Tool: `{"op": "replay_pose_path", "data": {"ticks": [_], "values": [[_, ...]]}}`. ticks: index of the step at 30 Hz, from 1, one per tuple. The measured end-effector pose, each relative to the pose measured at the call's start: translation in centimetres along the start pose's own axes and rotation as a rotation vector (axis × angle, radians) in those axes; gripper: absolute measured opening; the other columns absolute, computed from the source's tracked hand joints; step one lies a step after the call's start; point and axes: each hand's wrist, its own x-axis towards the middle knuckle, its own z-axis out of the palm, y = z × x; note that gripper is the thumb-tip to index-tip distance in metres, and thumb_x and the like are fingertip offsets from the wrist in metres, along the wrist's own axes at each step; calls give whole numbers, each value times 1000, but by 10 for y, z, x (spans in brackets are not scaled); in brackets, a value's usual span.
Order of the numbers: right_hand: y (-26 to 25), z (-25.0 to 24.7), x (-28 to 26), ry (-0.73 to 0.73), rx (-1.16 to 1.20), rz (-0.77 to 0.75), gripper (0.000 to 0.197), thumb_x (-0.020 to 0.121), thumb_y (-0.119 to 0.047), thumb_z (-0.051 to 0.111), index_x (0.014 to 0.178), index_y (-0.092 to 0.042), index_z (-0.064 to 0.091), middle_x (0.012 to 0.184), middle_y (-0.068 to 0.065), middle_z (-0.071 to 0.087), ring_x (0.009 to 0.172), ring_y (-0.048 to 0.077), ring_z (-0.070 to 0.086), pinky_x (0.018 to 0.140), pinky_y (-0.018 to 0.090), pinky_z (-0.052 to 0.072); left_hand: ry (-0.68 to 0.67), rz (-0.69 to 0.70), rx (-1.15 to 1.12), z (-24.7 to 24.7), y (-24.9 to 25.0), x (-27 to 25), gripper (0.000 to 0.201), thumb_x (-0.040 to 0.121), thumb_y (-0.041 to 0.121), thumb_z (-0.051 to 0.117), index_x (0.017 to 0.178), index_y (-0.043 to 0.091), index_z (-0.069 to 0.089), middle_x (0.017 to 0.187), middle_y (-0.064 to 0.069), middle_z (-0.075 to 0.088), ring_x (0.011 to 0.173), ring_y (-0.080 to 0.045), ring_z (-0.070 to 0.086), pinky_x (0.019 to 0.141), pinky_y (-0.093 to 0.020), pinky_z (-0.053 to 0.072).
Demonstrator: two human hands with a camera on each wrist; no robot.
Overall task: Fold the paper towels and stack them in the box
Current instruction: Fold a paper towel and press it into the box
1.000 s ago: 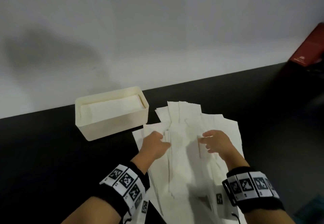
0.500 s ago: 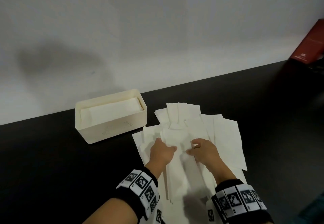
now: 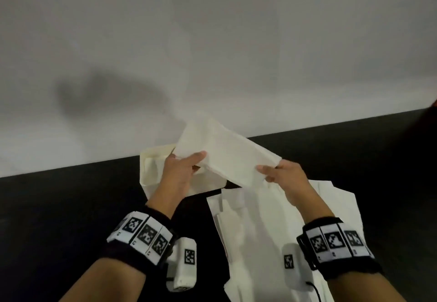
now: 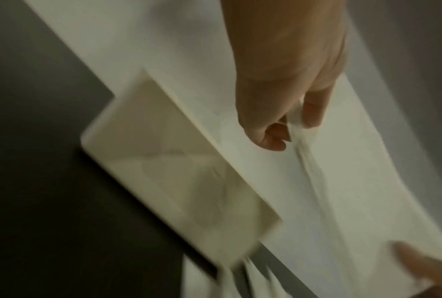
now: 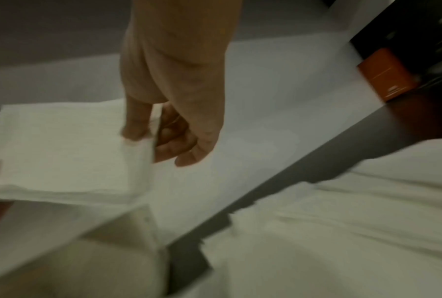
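Observation:
A folded white paper towel hangs in the air over the cream box, which stands at the table's back edge by the wall. My left hand pinches the towel's left end between thumb and fingers. At the towel's right end my right hand pinches it the same way. The box lies below and left of the towel, partly hidden by it. Several unfolded towels lie spread on the black table under my right forearm.
A white wall rises just behind the box. The black table stretches left and right. An orange-red box sits at the far right end of the table. The loose towels cover the table's near right part.
Both hands lifted the folded towel off the pile and carried it up and left, over the box. One second ago they pressed it flat on the pile.

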Motion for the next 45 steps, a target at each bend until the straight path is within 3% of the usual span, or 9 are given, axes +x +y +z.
{"op": "replay_pose_path", "data": {"ticks": [10,20,25,29,35,38,41,43,45], "values": [[-41,93,61,-138,-91,-165,17,83,-3,68,80,-18,61,83,-1,65,81,16,62,71,24,52,109,166,668,-95,36,32,33,79,-1,69,101,21,58,106,-1,63,95,-21,61,85,-40,54],[-21,110,73,-194,-200,-124,49,78,2,69,116,-26,59,108,-4,56,98,18,56,78,29,47,153,140,682,-88,17,50,51,78,8,73,120,25,48,109,2,54,100,-17,54,90,-33,50],[-24,109,77,-172,-269,-144,48,85,3,59,124,-24,54,119,1,52,101,18,52,76,25,47,148,140,753,-84,18,49,38,90,16,60,125,21,47,114,1,50,87,-9,51,70,-18,43],[-36,107,85,-70,-215,-192,53,87,-1,60,131,-26,46,113,4,57,100,20,55,78,27,47,206,212,769,-83,34,49,42,92,15,58,131,20,42,124,-9,56,93,-16,53,77,-26,45],[-36,121,89,-115,-695,-310,47,87,5,51,125,-22,57,118,7,62,100,23,62,60,2,40,159,222,1707,-86,33,56,46,94,26,48,137,26,30,87,-4,61,83,-21,55,80,-30,38],[-35,131,87,-166,-852,-233,33,90,2,46,109,-14,68,117,5,61,104,20,60,79,15,42,166,255,2046,-86,29,60,39,95,21,43,132,24,33,94,-1,64,83,-18,50,75,-28,29],[-33,143,88,-164,-971,-169,23,91,1,40,81,-12,57,80,6,53,75,18,52,72,23,38,103,283,2214,-86,26,63,40,93,15,40,132,19,33,98,0,66,97,-19,53,81,-30,32],[-31,148,88,-182,-1100,-178,22,92,1,37,90,-5,58,77,8,54,77,20,55,60,23,35,52,269,2289,-84,23,64,48,91,12,42,137,14,29,105,-2,64,107,-21,51,92,-31,32],[-26,153,95,-192,-1218,-202,26,94,0,37,108,4,58,104,17,62,99,29,61,56,22,33,24,252,2370,-80,20,64,48,89,12,46,134,8,32,108,-3,62,110,-21,49,97,-31,30]]}}
